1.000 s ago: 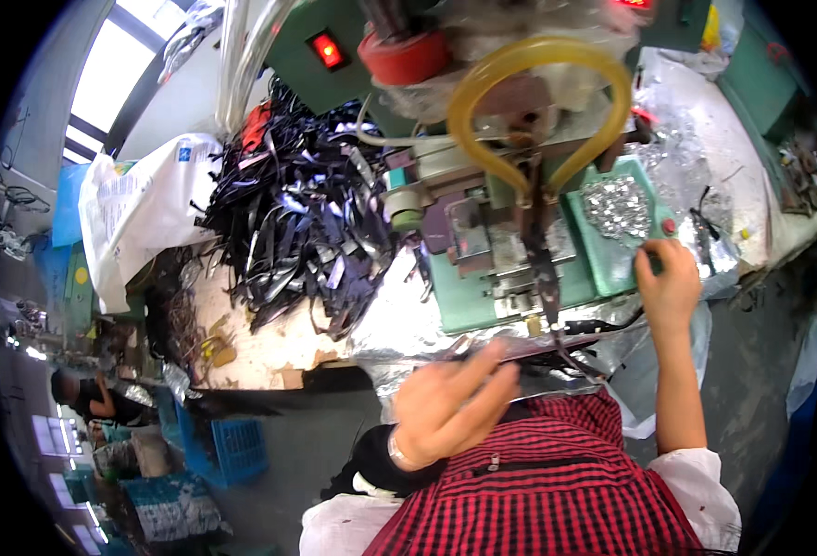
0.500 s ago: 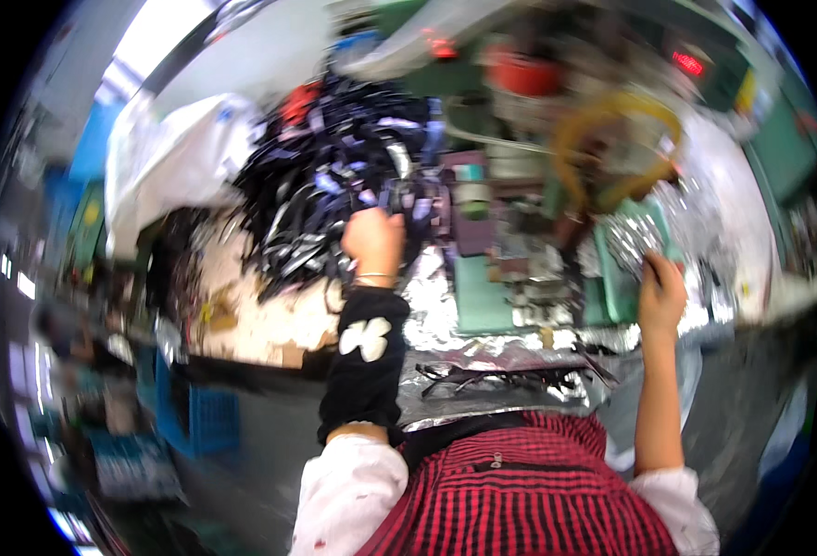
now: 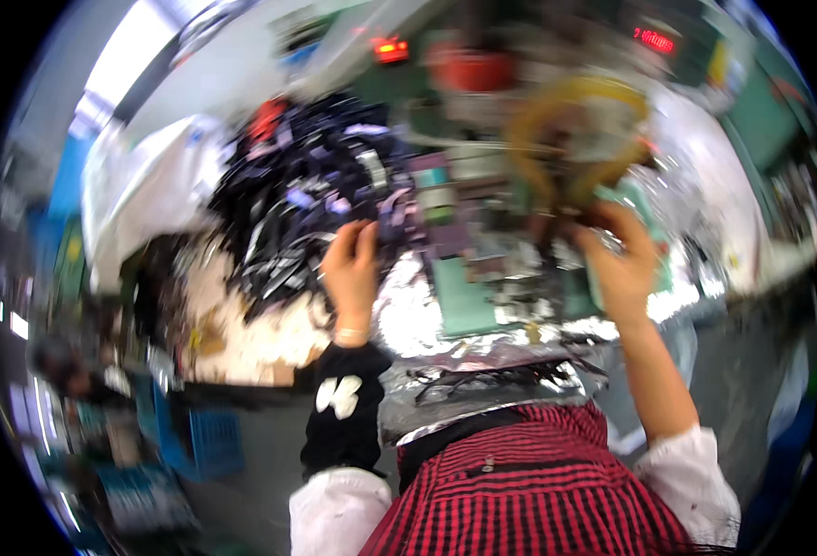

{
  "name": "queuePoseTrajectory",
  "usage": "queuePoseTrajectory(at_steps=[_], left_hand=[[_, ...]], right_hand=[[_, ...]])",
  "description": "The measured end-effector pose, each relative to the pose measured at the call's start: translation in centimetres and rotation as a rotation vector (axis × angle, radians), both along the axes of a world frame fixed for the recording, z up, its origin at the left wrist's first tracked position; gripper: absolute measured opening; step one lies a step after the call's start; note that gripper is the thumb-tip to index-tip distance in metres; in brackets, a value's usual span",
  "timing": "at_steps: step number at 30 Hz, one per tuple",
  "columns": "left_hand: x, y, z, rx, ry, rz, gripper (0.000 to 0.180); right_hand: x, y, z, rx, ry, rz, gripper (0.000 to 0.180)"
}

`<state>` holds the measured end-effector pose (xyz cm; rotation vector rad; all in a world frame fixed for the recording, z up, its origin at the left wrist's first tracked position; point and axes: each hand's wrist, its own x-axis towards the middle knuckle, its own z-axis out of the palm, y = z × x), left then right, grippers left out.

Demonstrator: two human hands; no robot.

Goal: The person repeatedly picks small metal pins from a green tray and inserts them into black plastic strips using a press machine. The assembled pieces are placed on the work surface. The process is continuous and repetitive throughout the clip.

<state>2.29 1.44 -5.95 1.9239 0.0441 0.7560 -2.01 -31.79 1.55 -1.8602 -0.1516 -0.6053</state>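
A foil-covered bench (image 3: 408,320) carries a green machine (image 3: 483,232). The left hand (image 3: 351,271) pinches a dark strap from the strap pile (image 3: 307,204); the right hand (image 3: 623,269) reaches the machine, grip unclear through blur.

Counter (image 3: 242,343) w/ pale, cluttered top runs across mid-frame; whole view motion-blurred, so details soft. On it, left-centre: big heap of dark, glossy black strips (image 3: 307,213), piled loosely, spreading toward counter's front edge. Left of heap: white plastic bag (image 3: 149,204), crumpled, touching heap's side. Right of heap: crinkled silver foil sheet (image 3: 408,315) covering counter surface, w/ flat green machine base (image 3: 464,296) sitting on it. Further right, more silver foil (image 3: 705,232) w/ shiny bits, too blurred to tell apart. Near front edge, a foil-lined tray (image 3: 483,389) holding a few dark thin strips. Brownish cardboard patch (image 3: 214,324) under heap's lower left.
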Motion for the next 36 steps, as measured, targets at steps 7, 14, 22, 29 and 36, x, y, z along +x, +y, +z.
queuePoseTrajectory(at_steps=[7,14,22,29,36], left_hand=[[-5.1,-7.2,10.2,-0.16,-0.381,-0.225,0.015],[-4.9,-10.8,14.3,-0.098,-0.508,-0.404,0.005],[-7.4,-12.3,12.6,0.038,-0.638,-0.313,0.008],[-3.5,-9.7,13.8,-0.126,-0.536,-0.322,0.017],[-6.0,-11.0,13.9,-0.004,-0.465,-0.286,0.01]], right_hand=[[-0.3,2.6,0.3,0.545,0.153,0.165,0.049],[-3.6,3.2,4.1,0.692,0.253,0.306,0.062],[-1.8,3.4,3.0,0.478,0.168,0.232,0.052],[-2.2,5.2,0.3,0.874,0.114,0.227,0.049],[-5.3,3.8,5.1,0.684,0.288,0.31,0.064]])
